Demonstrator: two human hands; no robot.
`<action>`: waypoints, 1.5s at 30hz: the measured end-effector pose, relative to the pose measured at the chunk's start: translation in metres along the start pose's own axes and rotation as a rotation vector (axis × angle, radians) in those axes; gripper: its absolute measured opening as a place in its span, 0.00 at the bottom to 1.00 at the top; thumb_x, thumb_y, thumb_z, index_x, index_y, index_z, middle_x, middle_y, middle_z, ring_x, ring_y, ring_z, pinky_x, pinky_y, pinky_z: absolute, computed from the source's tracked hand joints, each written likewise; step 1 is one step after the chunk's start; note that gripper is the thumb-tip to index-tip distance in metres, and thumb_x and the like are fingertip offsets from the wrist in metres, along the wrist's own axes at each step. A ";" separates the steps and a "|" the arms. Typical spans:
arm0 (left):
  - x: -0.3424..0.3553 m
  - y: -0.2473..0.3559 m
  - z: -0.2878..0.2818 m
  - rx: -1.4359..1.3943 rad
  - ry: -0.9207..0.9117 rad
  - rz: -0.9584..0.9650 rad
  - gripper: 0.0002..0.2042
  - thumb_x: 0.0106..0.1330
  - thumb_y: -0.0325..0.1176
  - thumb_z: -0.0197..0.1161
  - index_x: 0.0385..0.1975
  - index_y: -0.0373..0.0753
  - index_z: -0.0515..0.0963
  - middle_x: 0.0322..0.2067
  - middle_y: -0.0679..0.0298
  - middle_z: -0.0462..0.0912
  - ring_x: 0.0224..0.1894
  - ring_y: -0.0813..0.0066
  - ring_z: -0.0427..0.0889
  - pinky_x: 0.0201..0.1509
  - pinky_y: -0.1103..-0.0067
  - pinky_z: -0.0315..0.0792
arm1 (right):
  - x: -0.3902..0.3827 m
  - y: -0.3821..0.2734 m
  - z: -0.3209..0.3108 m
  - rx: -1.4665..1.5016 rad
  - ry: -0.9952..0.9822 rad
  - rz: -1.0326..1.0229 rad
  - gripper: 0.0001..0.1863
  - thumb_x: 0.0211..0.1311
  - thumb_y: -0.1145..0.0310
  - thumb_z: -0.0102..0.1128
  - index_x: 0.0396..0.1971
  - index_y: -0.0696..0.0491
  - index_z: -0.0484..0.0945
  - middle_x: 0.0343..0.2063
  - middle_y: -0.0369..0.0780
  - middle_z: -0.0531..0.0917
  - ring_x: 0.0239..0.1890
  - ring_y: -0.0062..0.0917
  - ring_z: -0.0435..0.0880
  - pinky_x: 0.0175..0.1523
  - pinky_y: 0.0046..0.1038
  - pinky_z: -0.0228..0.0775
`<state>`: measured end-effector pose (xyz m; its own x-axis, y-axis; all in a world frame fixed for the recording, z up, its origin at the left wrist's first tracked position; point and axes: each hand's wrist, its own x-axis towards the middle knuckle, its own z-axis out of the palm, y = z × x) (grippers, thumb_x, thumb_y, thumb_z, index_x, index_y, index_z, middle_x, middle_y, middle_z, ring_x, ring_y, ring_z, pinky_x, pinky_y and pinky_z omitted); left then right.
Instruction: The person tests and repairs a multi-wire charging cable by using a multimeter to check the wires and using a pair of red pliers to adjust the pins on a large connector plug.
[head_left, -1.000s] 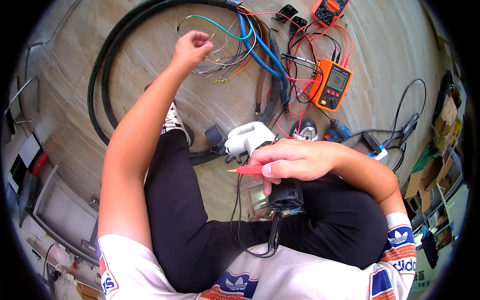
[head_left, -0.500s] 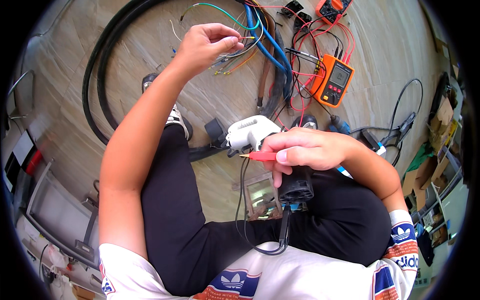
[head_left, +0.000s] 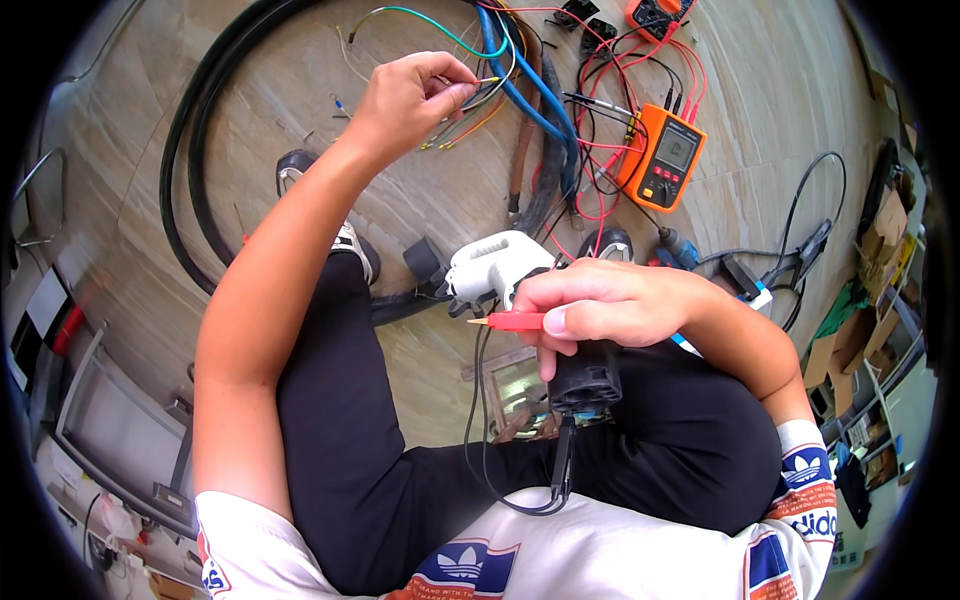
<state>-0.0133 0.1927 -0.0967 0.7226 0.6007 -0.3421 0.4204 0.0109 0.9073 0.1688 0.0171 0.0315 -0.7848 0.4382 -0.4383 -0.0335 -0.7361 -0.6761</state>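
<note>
My left hand (head_left: 415, 100) is raised at the top centre, its thumb and finger pinched on a thin wire (head_left: 489, 80) with a yellow end. That wire belongs to a bundle of coloured wires (head_left: 470, 122) coming out of the thick cable. In my right hand (head_left: 600, 305) is a red test probe (head_left: 517, 321), its gold tip pointing left. Beneath that hand lies a white and black charging plug (head_left: 492, 262), partly hidden. Its round black end (head_left: 585, 380) rests by my thigh, with black leads (head_left: 563, 470) running from it.
An orange meter (head_left: 663, 160) with red and black leads lies on the floor at right. A second orange meter (head_left: 658, 14) sits beyond it. A thick black cable (head_left: 178, 150) loops at the left. Boxes and shelves (head_left: 860, 350) stand along the right edge.
My right hand has moved the red probe slightly left and toward me. The left hand keeps its pinch on the wire, nearly still. The whole view has shifted a little.
</note>
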 end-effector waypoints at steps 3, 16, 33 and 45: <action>-0.001 0.000 0.001 0.090 0.031 0.032 0.07 0.66 0.32 0.66 0.37 0.34 0.83 0.22 0.71 0.80 0.26 0.88 0.76 0.29 0.85 0.68 | 0.000 -0.002 0.000 -0.003 -0.002 0.012 0.18 0.71 0.58 0.42 0.39 0.58 0.74 0.26 0.39 0.83 0.36 0.25 0.81 0.42 0.29 0.67; -0.001 0.003 0.006 0.076 0.072 0.042 0.09 0.64 0.34 0.68 0.34 0.33 0.83 0.26 0.68 0.83 0.29 0.85 0.78 0.34 0.83 0.73 | 0.000 -0.003 0.000 0.001 0.003 0.004 0.18 0.71 0.58 0.42 0.40 0.58 0.74 0.27 0.39 0.84 0.34 0.24 0.79 0.42 0.29 0.67; 0.000 -0.115 -0.072 -0.299 0.533 -0.287 0.16 0.67 0.30 0.63 0.53 0.33 0.75 0.41 0.59 0.84 0.39 0.74 0.86 0.40 0.81 0.79 | -0.001 -0.005 0.000 0.018 0.007 0.009 0.18 0.72 0.59 0.41 0.41 0.58 0.74 0.29 0.38 0.85 0.32 0.23 0.75 0.42 0.29 0.66; -0.017 -0.143 -0.071 0.378 0.286 -0.700 0.13 0.61 0.42 0.65 0.32 0.37 0.84 0.20 0.61 0.85 0.25 0.69 0.86 0.42 0.75 0.78 | 0.000 -0.005 -0.001 0.075 0.024 0.015 0.17 0.72 0.59 0.42 0.39 0.58 0.73 0.26 0.37 0.78 0.37 0.23 0.83 0.43 0.28 0.67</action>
<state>-0.1250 0.2374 -0.2036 0.0816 0.7349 -0.6732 0.9116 0.2181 0.3486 0.1692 0.0215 0.0340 -0.7706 0.4386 -0.4623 -0.0688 -0.7785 -0.6239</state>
